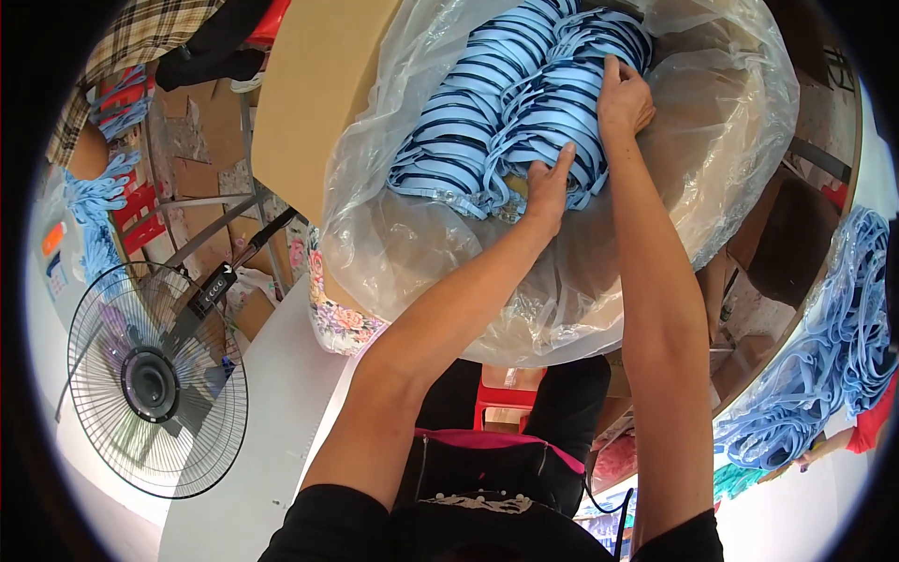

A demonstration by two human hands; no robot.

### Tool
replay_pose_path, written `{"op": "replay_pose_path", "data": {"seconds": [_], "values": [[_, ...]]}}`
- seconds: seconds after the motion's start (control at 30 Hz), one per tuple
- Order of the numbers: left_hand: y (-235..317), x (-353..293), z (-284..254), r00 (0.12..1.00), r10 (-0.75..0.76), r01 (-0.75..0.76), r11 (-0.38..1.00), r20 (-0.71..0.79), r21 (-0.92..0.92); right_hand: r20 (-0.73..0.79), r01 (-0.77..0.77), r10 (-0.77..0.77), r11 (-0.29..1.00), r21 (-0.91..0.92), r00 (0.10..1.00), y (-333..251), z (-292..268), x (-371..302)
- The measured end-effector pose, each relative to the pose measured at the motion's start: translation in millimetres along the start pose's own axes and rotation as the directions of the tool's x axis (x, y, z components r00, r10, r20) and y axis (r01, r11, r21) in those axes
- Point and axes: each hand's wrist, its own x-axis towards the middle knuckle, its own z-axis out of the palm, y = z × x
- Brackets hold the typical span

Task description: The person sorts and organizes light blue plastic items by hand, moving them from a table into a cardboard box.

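Observation:
Light blue straps with dark edges and clear plastic buckles lie packed in two long rows inside a box lined with a clear plastic bag. My left hand rests at the near end of the right row, its thumb and a finger stretched apart against the straps; its other fingers are hidden. Farther up, my right hand touches the outer side of that same row, one digit pressed on the straps and the rest curled in. What those curled fingers hold, if anything, is hidden. Beside it lies the left row.
A cardboard flap stands out at the box's left. A black fan stands at left by a pale table. More blue straps are heaped on the right, near another person's arm. Floral cloth shows under the box.

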Motion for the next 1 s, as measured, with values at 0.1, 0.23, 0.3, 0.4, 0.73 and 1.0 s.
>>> {"op": "replay_pose_path", "data": {"seconds": [0.1,0.23,0.3,0.4,0.73,1.0], "values": [[10.7,15.2,3.0,0.987,0.130,-0.135,0.989,0.091,0.056,-0.078,0.025,-0.033,0.994,-0.103,0.996,-1.6,6.4,18.0],[20.3,16.2,14.9,0.968,0.196,-0.218,0.966,0.154,0.142,-0.003,0.021,-0.021,0.993,-0.118,1.000,16.2,6.3,39.9],[13.4,19.2,10.5,0.969,0.211,-0.228,0.964,0.127,0.136,0.028,0.054,-0.050,0.989,-0.139,0.998,0.2,11.8,16.8],[-9.6,22.7,15.7,0.941,0.333,-0.333,0.943,-0.059,0.011,0.064,0.155,-0.147,0.977,-0.148,0.987,-5.6,27.4,7.9],[-10.1,28.0,6.6,0.956,0.290,-0.293,0.947,0.045,0.128,-0.355,0.202,-0.090,0.935,0.293,0.931,-12.0,27.3,-2.5],[-12.4,17.8,30.4,0.913,0.406,-0.406,0.898,0.036,0.171,0.114,0.328,-0.308,0.875,-0.355,0.945,7.9,-3.8,151.1]]}}
